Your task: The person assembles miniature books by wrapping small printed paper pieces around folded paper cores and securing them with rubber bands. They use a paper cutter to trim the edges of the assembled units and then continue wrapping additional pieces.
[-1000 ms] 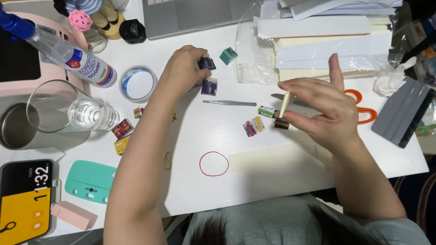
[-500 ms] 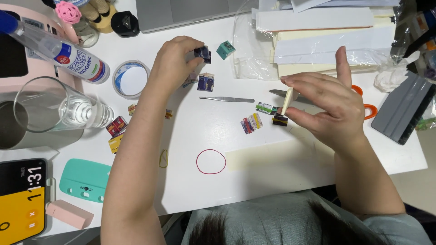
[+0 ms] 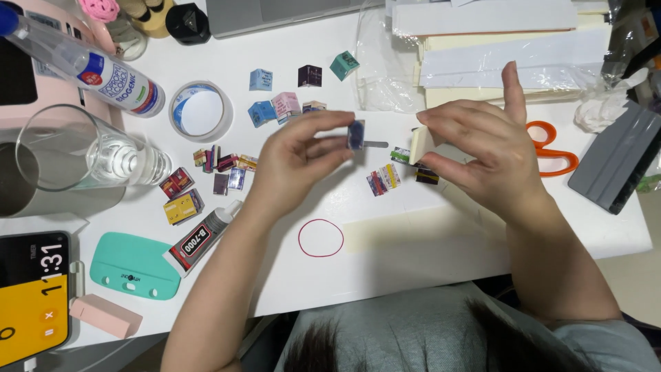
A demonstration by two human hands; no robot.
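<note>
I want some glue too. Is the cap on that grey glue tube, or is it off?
Cannot tell for sure. The grey glue tube lies flat on the white table, its white tip pointing toward the left hand; too small to judge.

Yellow-black timer screen (image 3: 31, 296), bottom-left corner

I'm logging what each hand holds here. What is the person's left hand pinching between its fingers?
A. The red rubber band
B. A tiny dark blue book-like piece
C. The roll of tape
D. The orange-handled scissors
B: the left hand pinches a tiny dark blue piece above the table, while the red rubber band, scissors and tape roll lie untouched.
</note>
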